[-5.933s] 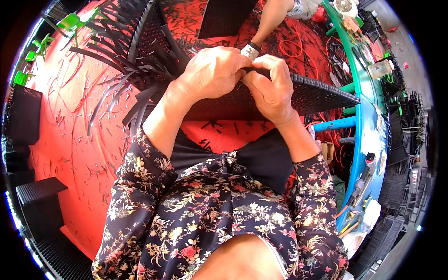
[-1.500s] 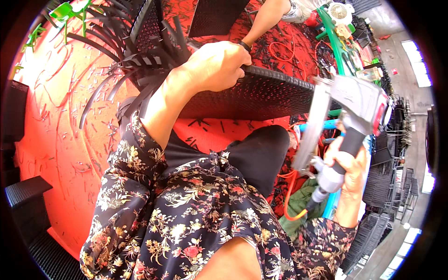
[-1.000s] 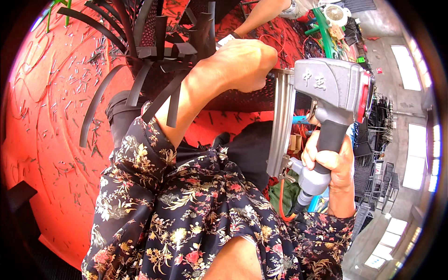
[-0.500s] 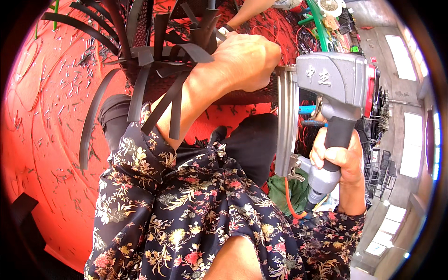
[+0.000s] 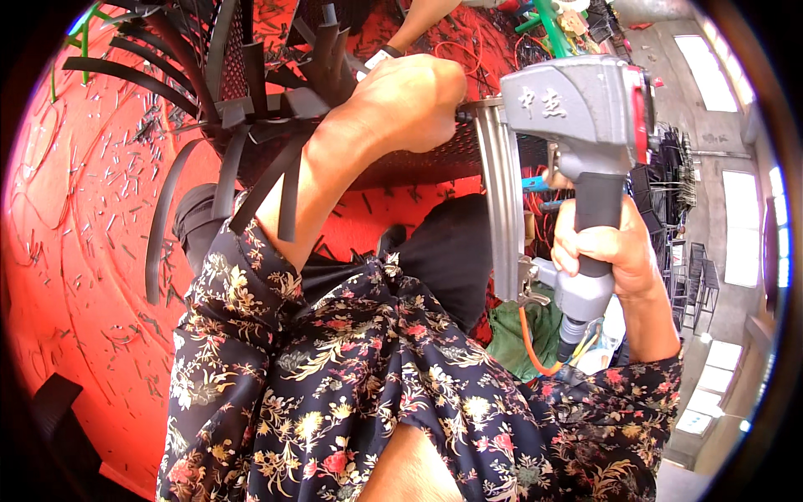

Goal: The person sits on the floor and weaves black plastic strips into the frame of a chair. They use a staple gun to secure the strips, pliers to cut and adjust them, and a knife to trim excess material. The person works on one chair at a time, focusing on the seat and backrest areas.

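My right hand (image 5: 612, 243) is wrapped round the black grip of a grey air stapler (image 5: 577, 105). Its long metal magazine (image 5: 502, 201) points down toward my lap, and an orange air hose (image 5: 529, 339) joins the handle's lower end. Just left of the stapler's nose, my left hand (image 5: 410, 96) is closed at the edge of a dark woven piece (image 5: 368, 167). The fingertips are turned away, so what they grip is hidden. Loose flat black strips (image 5: 171, 217) stick out from this piece and hang round my left forearm.
Another person's forearm (image 5: 427, 18) with a wristband reaches in at the top. Strip scraps litter the red floor covering (image 5: 92, 276). Green cloth (image 5: 527, 330) lies under the hose. Black wire racks (image 5: 698, 284) and a green post (image 5: 549, 29) stand at the right.
Both my hands, the stapler and the woven piece sit slightly farther left and up in the view. The stapler tilts a little more, its nose still close beside my left hand.
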